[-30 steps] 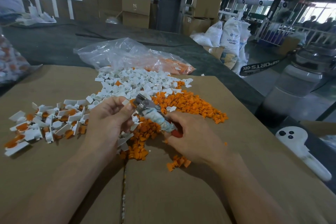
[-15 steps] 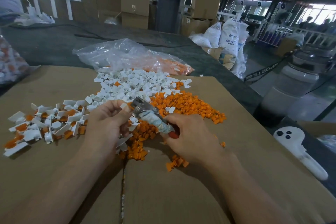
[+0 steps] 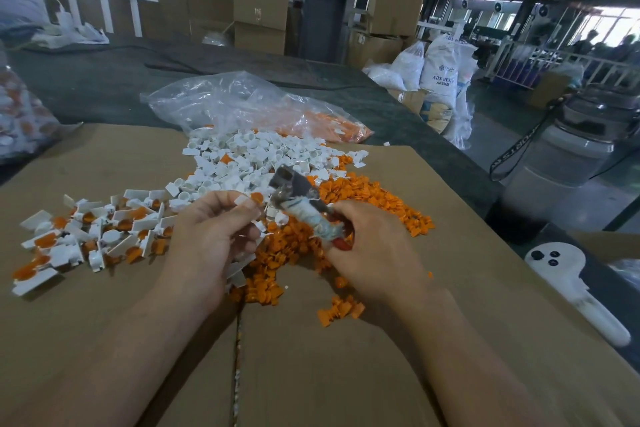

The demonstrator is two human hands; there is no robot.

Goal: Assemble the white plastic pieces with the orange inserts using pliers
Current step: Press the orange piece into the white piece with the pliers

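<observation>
My left hand point(image 3: 211, 236) pinches a small white plastic piece with an orange insert point(image 3: 250, 199) between thumb and fingertips. My right hand point(image 3: 374, 250) grips the taped handles of the pliers point(image 3: 298, 198), whose grey jaws point up and left, just right of the pinched piece. Behind the hands lies a pile of loose white pieces point(image 3: 249, 159). Beside it, loose orange inserts point(image 3: 360, 198) spread to the right and under my hands. A heap of joined white-and-orange pieces point(image 3: 86, 236) lies at the left.
Everything rests on flat brown cardboard point(image 3: 346, 357) over a dark table. A clear plastic bag point(image 3: 242, 107) with orange parts lies behind the piles. A white handheld device point(image 3: 571, 284) sits at the right edge. A small cluster of orange inserts point(image 3: 339, 310) lies near my right wrist.
The pliers' jaws have lifted slightly away from the piece in my left hand. Both hands stay in almost the same place.
</observation>
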